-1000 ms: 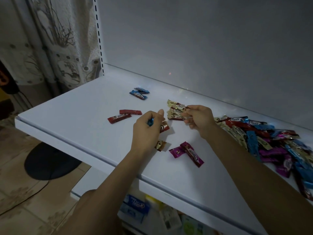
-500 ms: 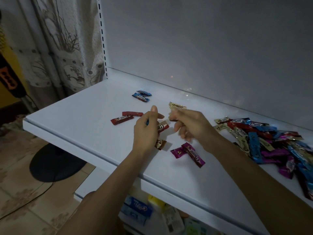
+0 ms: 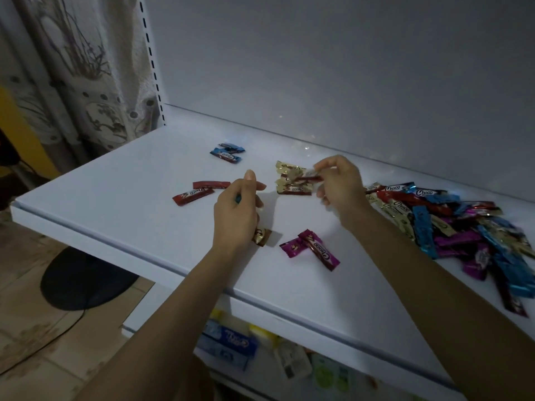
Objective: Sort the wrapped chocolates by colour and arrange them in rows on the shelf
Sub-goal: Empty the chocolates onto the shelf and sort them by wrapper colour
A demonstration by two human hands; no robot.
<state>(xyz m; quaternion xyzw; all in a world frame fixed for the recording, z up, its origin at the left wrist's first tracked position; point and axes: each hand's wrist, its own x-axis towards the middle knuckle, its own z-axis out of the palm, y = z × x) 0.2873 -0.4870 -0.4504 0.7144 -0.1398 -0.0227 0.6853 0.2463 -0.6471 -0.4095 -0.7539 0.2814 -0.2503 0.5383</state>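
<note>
On the white shelf (image 3: 121, 198), sorted groups lie apart: two blue chocolates (image 3: 227, 153) at the back, two red ones (image 3: 199, 191) to the left, several gold ones (image 3: 289, 180) in the middle, two magenta ones (image 3: 314, 247) near the front. A mixed pile (image 3: 457, 224) covers the right side. My left hand (image 3: 237, 212) is closed around a blue chocolate (image 3: 238, 199), just visible between the fingers, and hovers over a brown-gold chocolate (image 3: 262, 236). My right hand (image 3: 338, 183) pinches a red chocolate (image 3: 309, 178) above the gold group.
The grey back panel (image 3: 347, 82) rises behind the shelf. A patterned curtain (image 3: 81, 68) hangs at the left. Below the shelf edge, a lower shelf holds packaged goods (image 3: 231, 345). A dark round base (image 3: 84, 282) with a cable sits on the tiled floor.
My right hand has picked a red chocolate off the shelf beside my left hand and lifted it back over the gold group. My left hand keeps its place and its blue chocolate.
</note>
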